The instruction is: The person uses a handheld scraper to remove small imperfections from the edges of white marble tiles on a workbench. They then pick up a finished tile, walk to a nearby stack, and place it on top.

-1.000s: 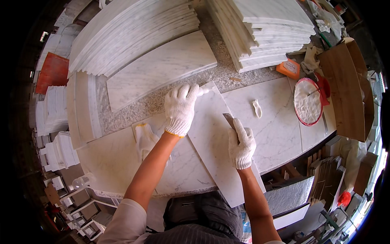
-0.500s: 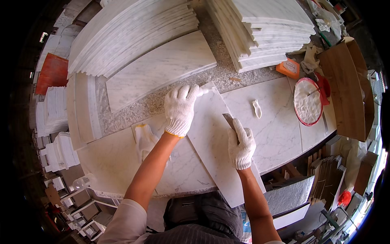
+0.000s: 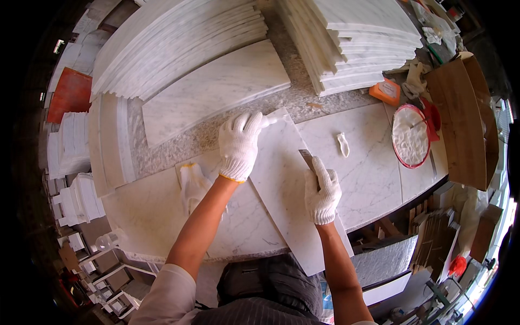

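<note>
Both hands have barely shifted, so work seems paused: the right hand's [image 3: 323, 196] fingers grip a scraper [image 3: 306, 157] over the mid-frame slab [image 3: 281, 187]; the left hand's [image 3: 238, 142] curl, contents unclear.

Observe on rough grey workbench [image 3: 154, 160]: two stacks of white, grey-veined marble slabs [image 3: 168, 54]; low white marble piece [image 3: 216, 93] beside left stack; flat white marble panels [image 3: 374, 181] along near edge.

Pale, faintly veined slab [image 3: 287, 200] slanting from eleven to five o'clock; over it, a flat scraper [image 3: 306, 158] pointing to eleven
</note>
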`<state>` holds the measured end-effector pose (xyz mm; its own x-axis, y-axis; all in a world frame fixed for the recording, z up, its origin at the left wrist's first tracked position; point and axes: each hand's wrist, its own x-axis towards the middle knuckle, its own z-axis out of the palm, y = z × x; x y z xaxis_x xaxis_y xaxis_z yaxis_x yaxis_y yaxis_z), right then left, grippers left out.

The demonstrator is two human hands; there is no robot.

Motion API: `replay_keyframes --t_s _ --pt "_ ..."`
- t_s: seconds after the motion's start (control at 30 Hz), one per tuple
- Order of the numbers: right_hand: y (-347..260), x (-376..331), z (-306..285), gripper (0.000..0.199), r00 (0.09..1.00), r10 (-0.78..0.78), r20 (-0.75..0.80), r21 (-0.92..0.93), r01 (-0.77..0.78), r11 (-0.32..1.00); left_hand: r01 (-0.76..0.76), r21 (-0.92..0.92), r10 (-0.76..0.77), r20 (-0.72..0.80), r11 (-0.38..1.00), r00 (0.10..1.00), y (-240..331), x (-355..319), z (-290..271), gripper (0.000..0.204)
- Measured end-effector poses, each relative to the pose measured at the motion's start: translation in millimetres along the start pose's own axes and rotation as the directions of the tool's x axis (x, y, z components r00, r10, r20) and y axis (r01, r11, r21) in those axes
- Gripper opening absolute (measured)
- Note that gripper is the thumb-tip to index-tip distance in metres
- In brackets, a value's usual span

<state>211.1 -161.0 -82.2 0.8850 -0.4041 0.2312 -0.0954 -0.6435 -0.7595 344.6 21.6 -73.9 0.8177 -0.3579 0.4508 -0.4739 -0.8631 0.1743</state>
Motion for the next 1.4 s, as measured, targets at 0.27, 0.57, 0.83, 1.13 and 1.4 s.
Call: replay_keyframes --t_s 0.27,0.57,0.83,1.13,1.4 --pt "3 0 1 0.037 0.998 -0.054 -0.029 0.084 0.056 0.995 0.462 -0.646 -0.597 0.012 0.608 0.802 0 -51 -27 0.034" --pt "5 -18 -15 0.044 0.993 -0.016 0.118 0.115 0.002 0.993 0.565 -0.362 -0.61 -0.015 0.742 0.792 -10 -124 -43 0.03" --pt "-12 -69 -64 0.019 0.73 0.423 0.536 0.322 -0.64 0.697 0.577 -0.24 -0.601 -0.038 0.781 0.798 0 -123 -62 0.042" --pt "-9 -15 -54 0.025 0.901 0.279 0.334 0.098 -0.328 0.94 0.196 -0.303 -0.194 0.038 0.933 0.98 74 -144 -100 0.052" --pt "-31 11 -5 0.047 0.883 0.23 0.409 -0.253 -0.133 0.958 0.092 -0.199 -0.017 0.347 0.976 0.938 101 -141 -61 0.044"
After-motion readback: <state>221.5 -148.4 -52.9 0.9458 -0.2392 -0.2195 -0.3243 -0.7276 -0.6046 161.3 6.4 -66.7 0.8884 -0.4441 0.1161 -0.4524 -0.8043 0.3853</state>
